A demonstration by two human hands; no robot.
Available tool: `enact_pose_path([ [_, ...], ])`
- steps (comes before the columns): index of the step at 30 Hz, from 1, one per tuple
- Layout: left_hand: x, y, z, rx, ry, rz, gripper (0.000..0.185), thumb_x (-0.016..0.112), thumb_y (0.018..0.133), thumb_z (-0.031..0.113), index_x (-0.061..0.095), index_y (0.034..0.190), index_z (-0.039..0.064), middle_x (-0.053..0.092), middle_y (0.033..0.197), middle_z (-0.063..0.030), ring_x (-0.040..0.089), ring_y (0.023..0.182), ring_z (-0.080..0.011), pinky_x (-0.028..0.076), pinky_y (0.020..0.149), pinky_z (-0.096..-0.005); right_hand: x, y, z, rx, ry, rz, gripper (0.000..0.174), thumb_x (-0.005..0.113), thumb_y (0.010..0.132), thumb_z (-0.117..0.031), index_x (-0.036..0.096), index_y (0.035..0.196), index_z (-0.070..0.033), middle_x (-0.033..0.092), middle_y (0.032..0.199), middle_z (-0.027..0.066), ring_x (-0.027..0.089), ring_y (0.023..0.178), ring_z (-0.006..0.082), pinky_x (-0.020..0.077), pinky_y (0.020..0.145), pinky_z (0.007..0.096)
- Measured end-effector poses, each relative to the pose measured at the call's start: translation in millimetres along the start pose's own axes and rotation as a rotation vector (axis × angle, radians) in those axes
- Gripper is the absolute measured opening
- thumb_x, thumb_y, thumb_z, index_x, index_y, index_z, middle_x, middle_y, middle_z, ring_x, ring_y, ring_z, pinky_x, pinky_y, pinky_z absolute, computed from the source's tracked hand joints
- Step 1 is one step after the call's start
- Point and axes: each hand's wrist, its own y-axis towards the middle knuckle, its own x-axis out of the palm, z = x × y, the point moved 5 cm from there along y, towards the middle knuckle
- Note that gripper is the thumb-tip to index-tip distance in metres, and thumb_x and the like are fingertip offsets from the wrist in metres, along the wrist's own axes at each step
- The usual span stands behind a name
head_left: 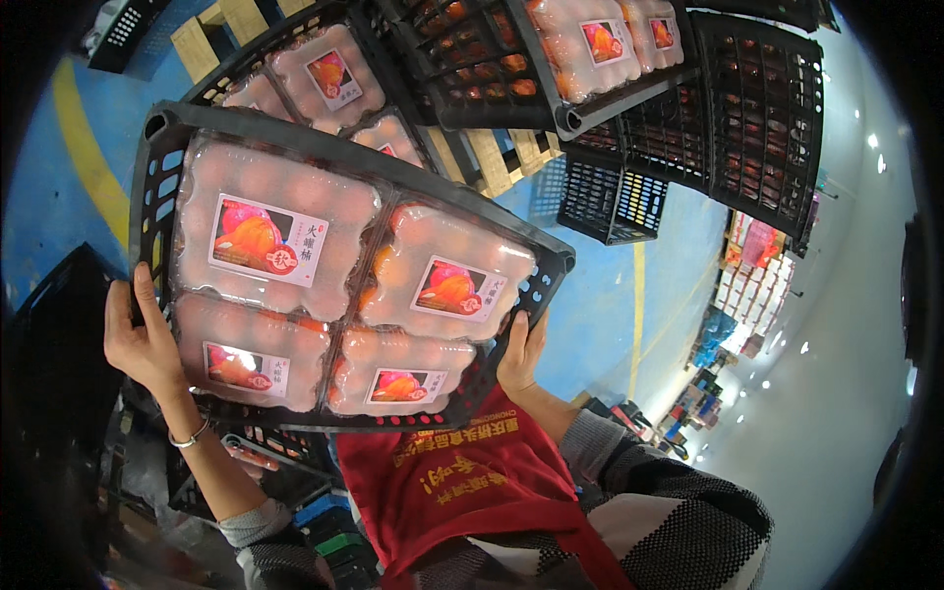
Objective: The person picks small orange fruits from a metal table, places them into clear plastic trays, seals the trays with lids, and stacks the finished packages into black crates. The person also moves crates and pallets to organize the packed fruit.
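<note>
A black plastic crate (354, 151) is held up in front of my body, tilted in view. Inside it lie several clear plastic clamshell packs of persimmons, among them a large one (280, 169) at the upper left and another (442, 236) at the right. Each pack bears a printed label with a picture of the fruit. My left hand (144, 332) grips the crate's left side wall, thumb over the rim. On the opposite side, my right hand (523, 350) holds the right wall, its fingers partly hidden by the crate.
Beyond the held crate, another crate of packed persimmons (324, 74) sits near a wooden pallet (487, 158). Stacked black crates (763, 110) with fruit stand at the upper right. An empty-looking black crate (612, 199) rests on the blue floor (590, 295). More crates lie below, near my left arm.
</note>
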Motion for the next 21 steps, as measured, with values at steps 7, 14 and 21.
enact_pose_path([
  [7,0,0,6,-0.013,-0.045,0.004,0.05,0.068,0.103,0.029,0.046,0.072,-0.002,0.028,0.064,-0.0047,0.027,0.059,-0.0128,0.024,0.051,-0.0348,-4,-5,11,0.116,0.006,-0.023,0.032,0.055,0.104,-0.02,0.053,0.12,0.008,0.064,0.08,0.0225,0.06,0.065,0.0408,0.0445,0.06,0.0459],
  [14,-6,2,11,-0.036,-0.043,-0.01,0.05,0.07,0.101,0.028,0.046,0.071,-0.002,0.032,0.061,-0.0079,0.029,0.057,-0.0144,0.026,0.05,-0.0371,-3,-6,16,0.057,-0.075,-0.019,0.032,0.054,0.103,-0.022,0.058,0.115,0.008,0.068,0.082,0.0252,0.064,0.068,0.0459,0.0455,0.059,0.0511],
  [21,-22,5,25,-0.007,-0.007,-0.028,0.043,0.074,0.097,0.027,0.052,0.072,0.0,0.048,0.068,-0.0169,0.048,0.057,-0.0351,0.038,0.054,-0.0434,-2,-9,23,0.046,-0.244,0.029,0.044,0.05,0.105,-0.025,0.055,0.134,0.008,0.071,0.096,0.0283,0.069,0.082,0.0478,0.0519,0.069,0.0513],
])
